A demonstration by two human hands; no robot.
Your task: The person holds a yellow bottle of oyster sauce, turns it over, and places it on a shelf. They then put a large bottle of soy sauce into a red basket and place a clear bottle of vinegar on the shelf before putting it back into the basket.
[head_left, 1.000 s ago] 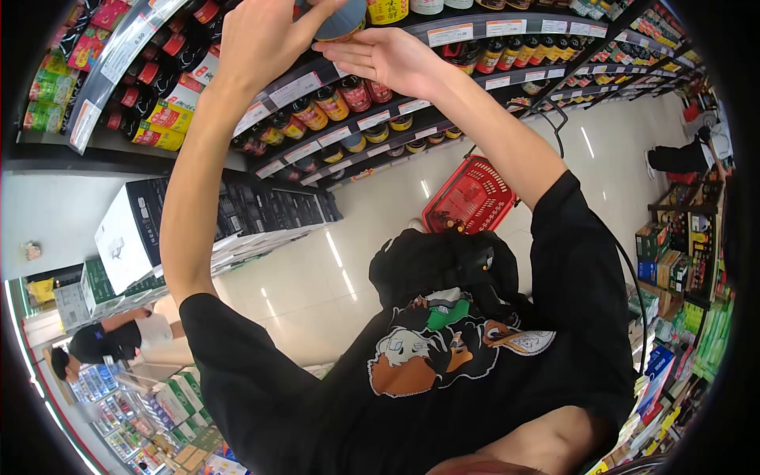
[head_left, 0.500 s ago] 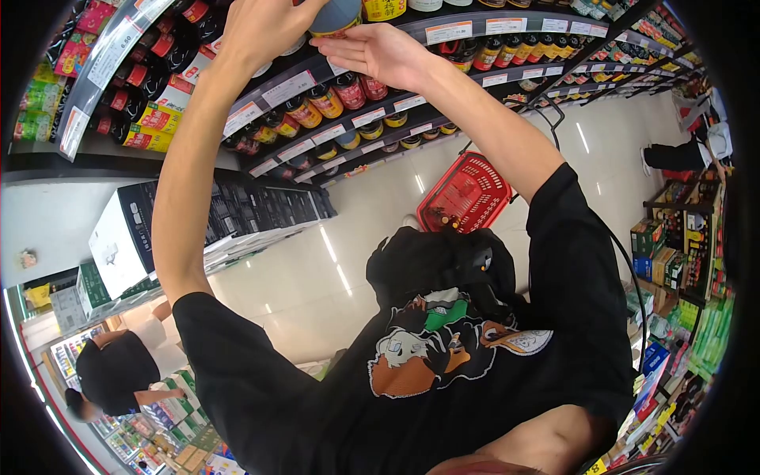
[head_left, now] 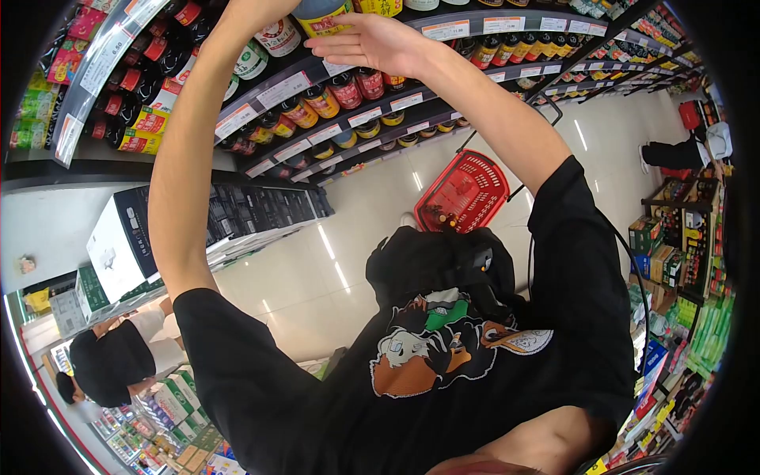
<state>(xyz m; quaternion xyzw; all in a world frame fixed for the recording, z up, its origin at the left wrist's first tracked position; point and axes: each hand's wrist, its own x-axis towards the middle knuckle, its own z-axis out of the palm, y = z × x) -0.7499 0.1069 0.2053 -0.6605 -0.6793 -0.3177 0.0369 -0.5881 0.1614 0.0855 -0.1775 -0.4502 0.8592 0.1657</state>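
Note:
At the top edge is a large dark bottle [head_left: 323, 17] with a yellow label, its upper part cut off by the frame. My left hand [head_left: 265, 8] reaches up beside it from the left, its fingers beyond the picture edge. From the other side comes my right hand [head_left: 384, 46], palm up and fingers stretched out, the fingertips right under the bottle's lower edge. Bottles with white-and-red [head_left: 279, 36] and green-and-white labels [head_left: 251, 60] stand on the same shelf, close to my left wrist.
Curved shelves with price tags [head_left: 283, 89] hold rows of sauce bottles [head_left: 346, 90]. A red basket [head_left: 475, 190] with a few bottles stands on the floor below. Stacked boxes [head_left: 127, 229] are at left. One person [head_left: 115, 360] is lower left, another [head_left: 673, 154] far right.
My left hand has slipped further past the top edge. The dark bottle shows lower in the picture, and bottles behind my left wrist have come into view. My right hand stays stretched out.

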